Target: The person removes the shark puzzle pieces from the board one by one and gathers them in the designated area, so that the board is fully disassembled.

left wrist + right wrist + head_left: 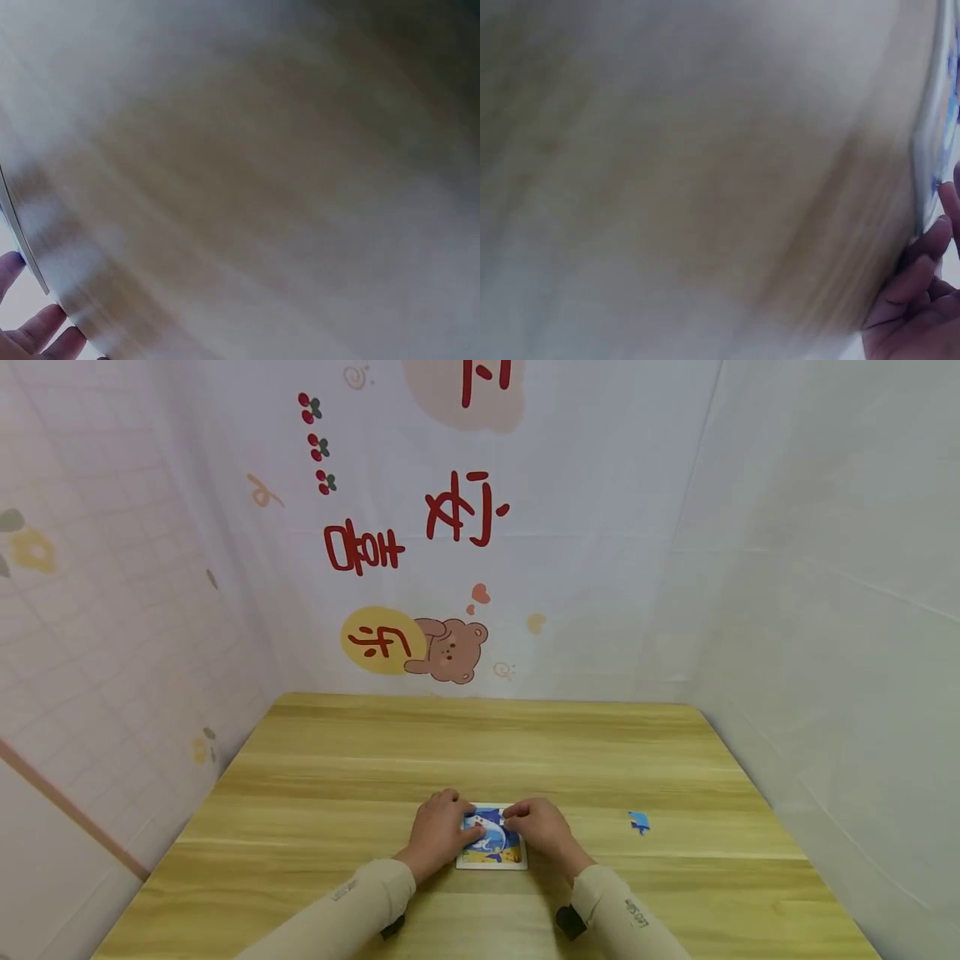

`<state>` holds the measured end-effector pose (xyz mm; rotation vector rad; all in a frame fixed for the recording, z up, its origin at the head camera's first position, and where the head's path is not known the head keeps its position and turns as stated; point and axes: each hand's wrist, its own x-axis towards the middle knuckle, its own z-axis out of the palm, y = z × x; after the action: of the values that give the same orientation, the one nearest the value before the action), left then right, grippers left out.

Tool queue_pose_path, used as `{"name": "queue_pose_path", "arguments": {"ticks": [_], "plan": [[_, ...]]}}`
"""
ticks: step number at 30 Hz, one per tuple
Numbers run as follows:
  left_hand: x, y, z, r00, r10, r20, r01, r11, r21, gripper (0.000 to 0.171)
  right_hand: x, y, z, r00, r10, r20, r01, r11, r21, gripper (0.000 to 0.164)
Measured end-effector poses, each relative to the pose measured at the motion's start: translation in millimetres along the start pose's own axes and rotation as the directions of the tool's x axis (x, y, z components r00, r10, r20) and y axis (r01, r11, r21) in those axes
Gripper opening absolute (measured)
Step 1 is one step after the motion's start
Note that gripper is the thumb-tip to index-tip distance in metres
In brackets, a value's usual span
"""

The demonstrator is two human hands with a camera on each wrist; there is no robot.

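A small jigsaw puzzle in a white-edged board [487, 866] lies on the table, its picture a blue and white dolphin [495, 837] over a yellow bottom. My left hand [437, 833] rests on the board's left side, thumb over the picture and the other fingers near the far left corner. At the far right corner my right hand [546, 827] pinches what looks like a small puzzle piece, mostly hidden by the fingertips. In the left wrist view, spread fingers [45, 328] show beside the board's edge. Curled fingers [909, 289] appear by the board in the right wrist view.
A loose blue puzzle piece [639, 822] lies on the wood-grain table [360, 752] to the right of my right hand. White printed cloth [592, 568] hangs behind the table and along both sides.
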<state>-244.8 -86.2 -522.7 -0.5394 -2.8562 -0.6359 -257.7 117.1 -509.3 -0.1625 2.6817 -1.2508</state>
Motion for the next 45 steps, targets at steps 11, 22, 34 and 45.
{"name": "queue_pose_path", "arguments": {"ticks": [11,22,34,45], "plan": [[-3.6,3.5,1.4,1.000,0.018,0.007,-0.018,1.000,0.003,0.038,-1.9,-1.3,3.7,1.000,-0.008,-0.027,0.013,0.982,0.190,0.016],[2.0,8.5,4.3,1.000,0.015,0.018,-0.015,1.000,0.001,0.038,-2.3,-5.4,1.1,1.000,0.006,-0.006,-0.004,0.957,0.291,0.024],[-2.8,10.2,3.2,1.000,-0.004,0.031,0.005,1.000,-0.003,0.036,-1.8,0.2,5.8,0.999,-0.037,0.036,0.026,0.960,0.280,0.026],[-1.6,6.6,-2.9,1.000,-0.004,0.004,0.004,1.000,0.016,0.037,5.3,-3.0,5.6,0.987,-0.154,0.055,0.143,0.976,0.165,0.037]]}}
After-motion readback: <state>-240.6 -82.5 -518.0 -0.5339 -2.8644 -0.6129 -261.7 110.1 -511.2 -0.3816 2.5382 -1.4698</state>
